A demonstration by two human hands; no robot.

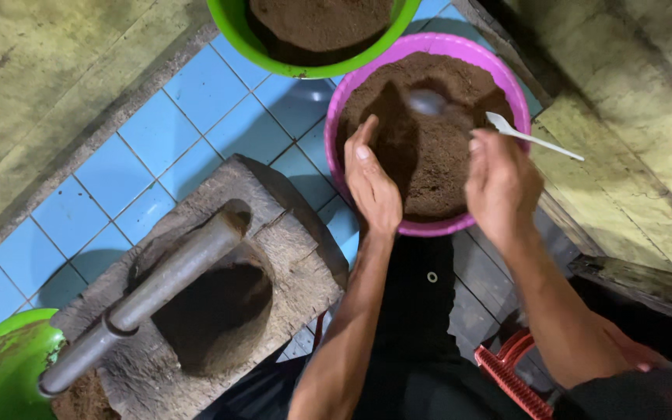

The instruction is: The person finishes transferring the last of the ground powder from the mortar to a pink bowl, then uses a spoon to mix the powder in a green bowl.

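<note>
The right hand (501, 180) pinches a white plastic spoon (534, 138); the left hand (372, 183) rests open-fingered on the brown powder (429, 155) in the round pink plastic basin (367, 78), upper centre. The spoon's long axis runs left to right, handle toward the right edge. Best to scoop shallowly, with the left hand steadying the rim.

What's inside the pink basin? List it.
The pink basin holds brown powder, a metal spoon and the bowl of a white plastic spoon. The left hand and right hand cover part of the powder; the bottom is hidden.
</note>
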